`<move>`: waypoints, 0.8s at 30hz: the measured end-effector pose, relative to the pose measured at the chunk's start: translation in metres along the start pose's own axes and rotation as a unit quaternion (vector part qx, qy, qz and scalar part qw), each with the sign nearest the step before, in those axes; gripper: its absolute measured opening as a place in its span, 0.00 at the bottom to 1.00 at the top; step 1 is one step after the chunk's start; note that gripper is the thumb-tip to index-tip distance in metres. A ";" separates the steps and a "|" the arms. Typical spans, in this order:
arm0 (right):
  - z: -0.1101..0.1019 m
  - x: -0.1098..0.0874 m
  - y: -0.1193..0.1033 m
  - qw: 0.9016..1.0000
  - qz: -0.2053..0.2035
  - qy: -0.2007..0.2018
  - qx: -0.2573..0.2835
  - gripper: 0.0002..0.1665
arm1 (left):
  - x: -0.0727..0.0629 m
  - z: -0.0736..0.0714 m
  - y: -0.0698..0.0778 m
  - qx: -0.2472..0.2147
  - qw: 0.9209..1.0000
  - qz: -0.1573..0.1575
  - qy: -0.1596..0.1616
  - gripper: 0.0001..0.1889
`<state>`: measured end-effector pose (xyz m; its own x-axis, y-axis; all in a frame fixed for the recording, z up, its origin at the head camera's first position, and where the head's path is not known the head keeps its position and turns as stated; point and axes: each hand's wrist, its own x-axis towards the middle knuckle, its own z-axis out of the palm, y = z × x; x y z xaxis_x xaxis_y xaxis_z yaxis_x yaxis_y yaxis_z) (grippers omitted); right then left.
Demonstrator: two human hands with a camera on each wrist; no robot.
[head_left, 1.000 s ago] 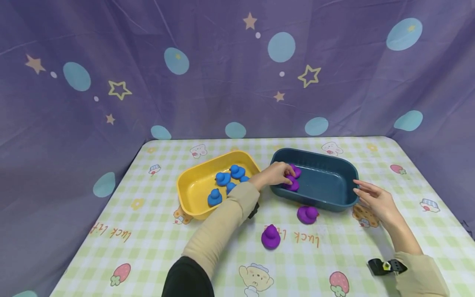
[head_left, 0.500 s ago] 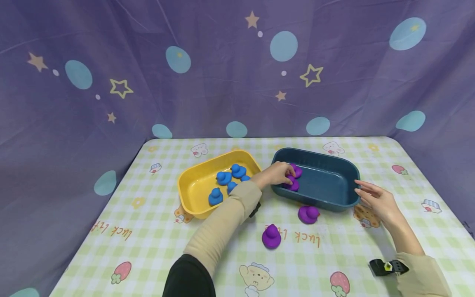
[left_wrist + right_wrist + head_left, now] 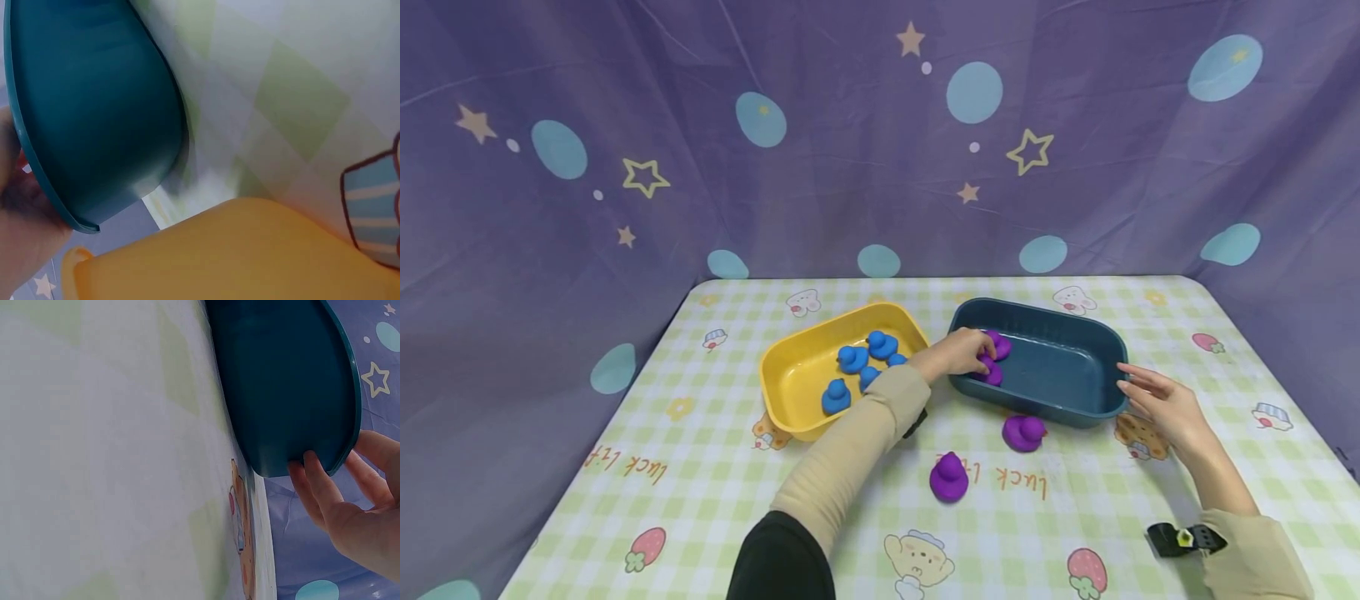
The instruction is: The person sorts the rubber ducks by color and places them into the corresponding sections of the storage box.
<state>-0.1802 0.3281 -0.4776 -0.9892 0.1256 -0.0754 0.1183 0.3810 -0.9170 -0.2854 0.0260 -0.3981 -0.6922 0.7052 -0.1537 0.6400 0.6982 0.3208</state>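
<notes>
In the head view my left hand (image 3: 962, 351) reaches over the near left rim of the dark teal bin (image 3: 1060, 372). Its thumb and fingers curl round a purple toy duck (image 3: 991, 372) low inside the bin. A second purple duck (image 3: 999, 344) lies just behind it, partly covered by the fingers. At the bin's right end, my right hand (image 3: 1163, 406) has its fingers extended. The right wrist view shows those fingertips touching the outside of the teal bin (image 3: 284, 387). In the left wrist view the bin wall hides the left fingertips.
A yellow bin (image 3: 786, 392) with several blue toy ducks (image 3: 836, 397) stands left of the teal one, partly behind my left forearm. Two purple ducks lie on the checked tablecloth in front: one duck (image 3: 1023, 433) near the teal bin, another duck (image 3: 949, 479) closer to me.
The purple duck at my left fingers has shifted very slightly left. Both hands stay almost where they were, and the whole head view has drifted a little.
</notes>
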 end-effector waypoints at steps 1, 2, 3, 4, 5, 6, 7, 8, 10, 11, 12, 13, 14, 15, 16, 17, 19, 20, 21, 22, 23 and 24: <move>0.000 0.000 0.000 1.000 0.000 -0.001 0.000 0.35 | 0.000 0.000 0.000 0.000 1.000 -0.001 0.000 0.13; 0.000 -0.001 -0.001 1.000 0.002 -0.001 0.001 0.35 | 0.000 0.000 0.000 0.000 1.000 -0.002 0.000 0.13; 0.000 -0.001 -0.001 1.000 0.001 -0.003 0.000 0.35 | 0.000 0.000 0.000 -0.002 1.000 -0.002 0.001 0.13; 0.000 -0.001 -0.001 1.000 0.002 -0.003 0.001 0.35 | 0.000 0.000 0.000 -0.004 1.000 -0.002 0.004 0.13; 0.000 -0.002 -0.001 1.000 0.003 -0.003 0.002 0.35 | -0.001 0.001 0.000 -0.007 1.000 -0.002 0.006 0.12; 0.000 -0.002 -0.001 1.000 0.003 -0.003 0.002 0.35 | -0.001 0.001 0.000 -0.011 1.000 -0.001 0.009 0.12; 0.000 -0.002 -0.001 1.000 0.003 -0.002 0.002 0.35 | -0.001 0.001 0.000 -0.015 1.000 0.000 0.012 0.12; 0.000 -0.002 -0.001 1.000 0.003 -0.001 0.001 0.35 | -0.002 0.001 0.000 -0.019 1.000 0.001 0.016 0.12; 0.001 -0.002 0.000 1.000 0.002 0.000 -0.002 0.34 | -0.002 0.002 -0.001 -0.026 0.999 0.006 0.024 0.11; 0.001 -0.002 0.001 1.000 0.001 0.000 -0.004 0.34 | -0.003 0.001 -0.001 -0.029 0.999 0.008 0.028 0.11; 0.001 -0.002 0.001 1.000 0.001 0.002 -0.006 0.34 | -0.004 0.001 -0.001 -0.032 0.999 0.010 0.032 0.11; 0.001 -0.001 0.002 1.000 0.001 0.003 -0.007 0.34 | -0.005 0.001 -0.002 -0.033 0.999 0.012 0.037 0.11; 0.001 -0.001 0.002 1.000 0.003 0.004 -0.007 0.34 | -0.006 0.000 -0.002 -0.033 0.998 0.015 0.041 0.11; 0.001 0.000 0.002 1.000 0.004 0.004 -0.007 0.35 | -0.007 0.000 -0.001 -0.036 0.998 0.017 0.045 0.11; 0.000 0.000 0.003 1.000 0.005 0.005 -0.008 0.35 | -0.009 -0.001 -0.001 -0.037 0.998 0.019 0.050 0.11; 0.000 0.000 0.003 1.000 0.006 0.005 -0.008 0.35 | -0.010 -0.002 -0.001 -0.041 0.997 0.021 0.054 0.11; 0.000 0.000 0.003 1.000 0.006 0.004 -0.010 0.35 | -0.014 -0.003 -0.001 -0.047 0.996 0.026 0.066 0.11; 0.000 0.000 0.002 1.000 0.006 0.004 -0.011 0.35 | -0.015 -0.003 -0.001 -0.052 0.996 0.028 0.072 0.11; 0.000 0.000 0.002 1.000 0.005 0.002 -0.013 0.34 | -0.017 -0.003 -0.001 -0.058 0.995 0.030 0.079 0.11; 0.000 0.000 0.002 1.000 0.005 0.002 -0.014 0.34 | -0.019 -0.004 -0.001 -0.064 0.994 0.031 0.085 0.11; 0.000 0.000 0.002 1.000 0.004 0.001 -0.014 0.34 | -0.021 -0.004 -0.001 -0.071 0.993 0.032 0.091 0.11; 0.000 0.000 0.001 1.000 0.004 0.001 -0.013 0.34 | -0.023 -0.004 -0.001 -0.078 0.992 0.033 0.096 0.10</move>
<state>-0.1801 0.3287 -0.4787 -0.9881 0.1301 -0.0815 0.1279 0.4042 -0.9057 -0.2716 0.0090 -0.3915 -0.7116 0.7009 0.0488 0.6367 0.6139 0.4666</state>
